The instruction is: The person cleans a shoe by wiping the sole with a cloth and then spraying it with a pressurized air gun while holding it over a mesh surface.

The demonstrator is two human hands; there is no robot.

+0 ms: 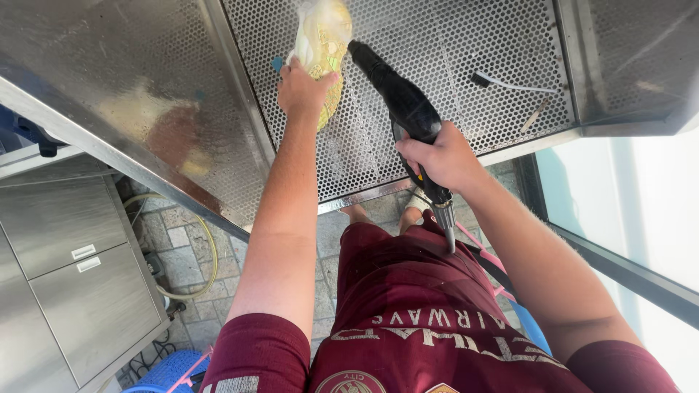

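Observation:
My left hand (302,89) presses a yellow shoe (325,44) flat on the perforated steel tray (429,109), fingers wrapped over its near end. White foam or spray covers the shoe's far part. My right hand (440,156) grips the handle of a black spray gun (397,91). Its nozzle points at the shoe, close to its right side. A metal fitting and hose hang from the gun's base toward my body.
A white brush (510,85) lies on the tray at the right. Steel walls frame the tray on both sides. Steel cabinet drawers (73,255) stand at the left, with a yellow hose (207,255) on the stone floor. A blue basket (171,371) sits at bottom left.

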